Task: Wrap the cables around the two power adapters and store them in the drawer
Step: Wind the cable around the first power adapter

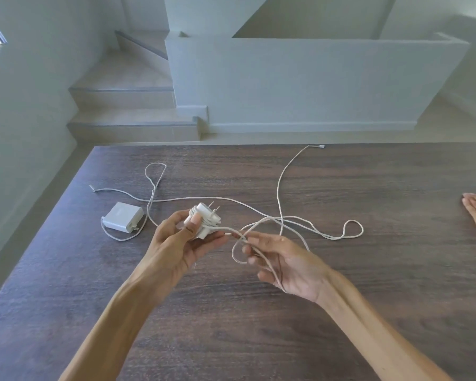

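Fingers (194, 220) of left hand (176, 243) clasp adapter (205, 222) — right hand (283, 264) pinches its cable (280, 185).

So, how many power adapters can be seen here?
2. One adapter is held in the left hand, partly wrapped in cable; the other adapter lies on the table, left of it.

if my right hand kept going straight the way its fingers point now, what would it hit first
Probably the held adapter in your left hand. The right hand, curled on the cable, points its fingers left toward it, with only cable between. Depth is hard to judge from this view.
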